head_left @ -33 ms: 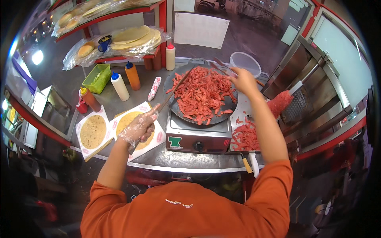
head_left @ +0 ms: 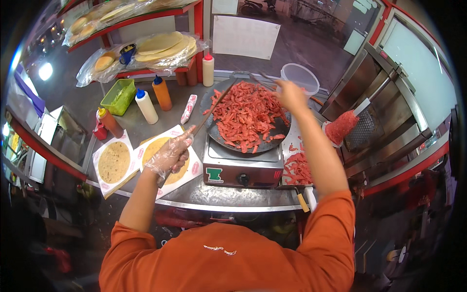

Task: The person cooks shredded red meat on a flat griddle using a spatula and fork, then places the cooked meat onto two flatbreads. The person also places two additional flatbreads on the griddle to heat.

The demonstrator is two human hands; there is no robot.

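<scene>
Your plastic-gloved left hand point(head_left: 170, 155) has its fingers wrapped round a long thin metal skewer point(head_left: 208, 113), angled so its tip reaches the red shredded meat point(head_left: 245, 114) piled on the round dark griddle pan point(head_left: 266, 144). Your bare right hand point(head_left: 292, 95) hovers at the pan's far rim; can't tell whether those fingers are closed.

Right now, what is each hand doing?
Left hand: gloved, closed on a long tool reaching into the meat.
Right hand: over the pan's far edge; grip cannot be told.
</scene>
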